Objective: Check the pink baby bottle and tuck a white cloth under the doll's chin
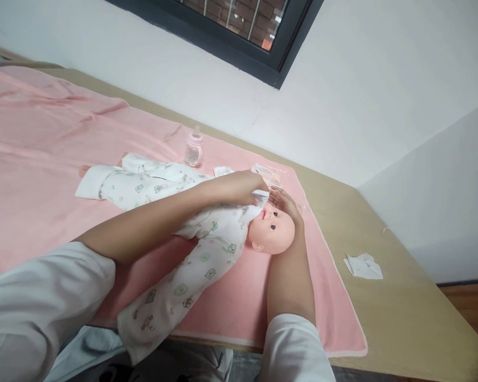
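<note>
A baby doll [273, 233] in a white printed outfit lies on its back on a pink blanket [231, 297], its bald head towards the right. My left hand [242, 187] is closed on a small white cloth [262, 197] at the doll's chin, close to its mouth. Whether this cloth is separate from the collar is hard to tell. My right hand [286, 203] curves around the far side of the head, fingers slightly bent and apart, with the forearm against the head. The doll's near sleeve [159, 307] hangs over the table's front edge.
A pink-topped baby bottle [194, 148] stands upright beyond the doll. Beside my hands lies a clear plastic packet [266, 174]. A folded white tissue [364, 266] rests on the wooden table [398, 307] at right. A white wall [322, 122] with a dark-framed window borders the table.
</note>
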